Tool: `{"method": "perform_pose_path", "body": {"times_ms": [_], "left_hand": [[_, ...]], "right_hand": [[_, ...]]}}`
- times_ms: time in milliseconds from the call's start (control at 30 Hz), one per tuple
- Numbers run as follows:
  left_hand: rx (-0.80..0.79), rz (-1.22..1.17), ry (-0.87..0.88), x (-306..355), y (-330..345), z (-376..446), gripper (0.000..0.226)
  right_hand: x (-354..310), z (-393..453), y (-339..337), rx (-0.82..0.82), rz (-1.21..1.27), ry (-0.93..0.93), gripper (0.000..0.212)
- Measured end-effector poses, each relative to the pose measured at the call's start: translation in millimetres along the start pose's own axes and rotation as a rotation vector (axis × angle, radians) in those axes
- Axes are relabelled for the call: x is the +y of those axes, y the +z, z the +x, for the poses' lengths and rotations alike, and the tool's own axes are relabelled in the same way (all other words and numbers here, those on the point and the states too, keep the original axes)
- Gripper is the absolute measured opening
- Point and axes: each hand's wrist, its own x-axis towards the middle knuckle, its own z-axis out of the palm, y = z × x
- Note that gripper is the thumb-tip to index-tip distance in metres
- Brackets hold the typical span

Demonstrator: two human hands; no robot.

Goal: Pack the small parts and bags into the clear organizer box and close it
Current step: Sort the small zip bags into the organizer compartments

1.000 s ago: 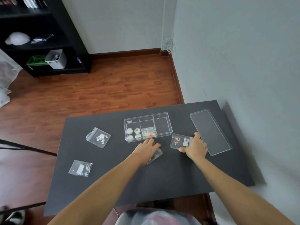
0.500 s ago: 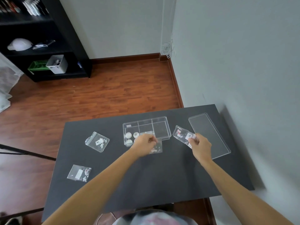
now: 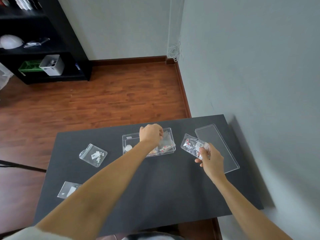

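The clear organizer box [image 3: 125,138] stands open at the far middle of the black table [image 3: 155,187]. My left hand [image 3: 151,134] hovers over it, pinching a small clear bag [image 3: 166,142] that hangs into the right compartment. White round parts [image 3: 128,147] lie in the left compartment. My right hand [image 3: 210,159] holds a second clear bag [image 3: 191,144] with red and white bits, lifted just right of the box. The flat clear lid [image 3: 217,146] lies by the table's right edge. Two more bags lie at the left: one [image 3: 93,155] farther, one [image 3: 68,189] nearer, partly hidden by my forearm.
A grey wall runs close along the table's right side. Wooden floor lies beyond the far edge. A black shelf unit [image 3: 52,49] with a white bin and green crate stands at the far left. A thin black bar [image 3: 20,165] sticks out left of the table.
My left hand lifted its bag from the table in front of the box and carried it over the right compartment. My right hand picked up the other bag and holds it raised.
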Motion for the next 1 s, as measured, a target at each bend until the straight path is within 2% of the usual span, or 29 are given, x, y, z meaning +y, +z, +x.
{"method": "perform_pose_path", "body": {"times_ms": [200, 367, 533, 633, 733, 800, 900, 1000], "left_hand": [[-0.001, 0.446, 0.164, 4, 14, 14, 0.025], [0.044, 0.600, 0.279, 5, 20, 18, 0.030], [0.022, 0.662, 0.381, 3, 28, 20, 0.028], [0.066, 0.601, 0.403, -2, 34, 18, 0.021], [0.201, 0.467, 0.493, -12, 32, 13, 0.012], [0.312, 0.323, 0.540, -21, 30, 7, 0.020], [0.408, 0.107, 0.442, -37, 26, -4, 0.028], [0.344, 0.053, 0.271, -60, 27, -22, 0.042]], "right_hand": [[8, 4, -8, 0.010, -0.030, 0.001, 0.015], [10, 5, -11, 0.006, -0.033, 0.002, 0.015], [8, 4, -11, -0.005, -0.030, -0.012, 0.014], [6, 4, -10, 0.006, -0.051, -0.040, 0.011], [2, 7, -8, 0.016, -0.079, -0.083, 0.008], [-3, 10, -7, 0.030, -0.088, -0.112, 0.011], [-18, 17, -3, 0.044, -0.089, -0.182, 0.018], [-39, 26, 7, 0.033, -0.114, -0.262, 0.028]]}}
